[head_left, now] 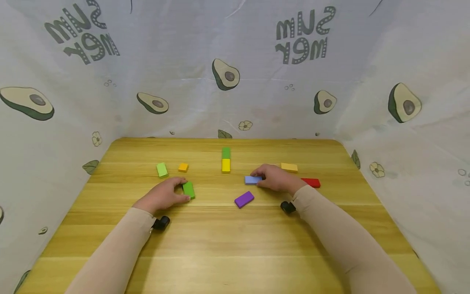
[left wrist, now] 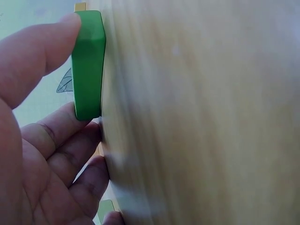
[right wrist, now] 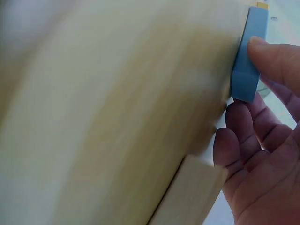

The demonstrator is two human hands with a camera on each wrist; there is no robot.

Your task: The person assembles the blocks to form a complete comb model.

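My left hand (head_left: 163, 196) pinches a green block (head_left: 189, 190) between thumb and fingertips at the left of the wooden table. In the left wrist view the thumb lies at one end of this green block (left wrist: 88, 65) and a finger at the other. My right hand (head_left: 276, 178) grips a blue block (head_left: 252, 180) by its right end. Up close in the right wrist view, the thumb presses on the side of the blue block (right wrist: 251, 58), with fingers behind and below it. A purple block (head_left: 244, 199) lies just in front of the blue one.
A yellow block (head_left: 225, 166) and a darker green block (head_left: 225, 153) stand end to end at the back centre. Light green (head_left: 162, 170) and orange (head_left: 183, 168) blocks lie back left. A tan block (head_left: 289, 167) and a red block (head_left: 311, 182), partly covered, lie by the right arm.
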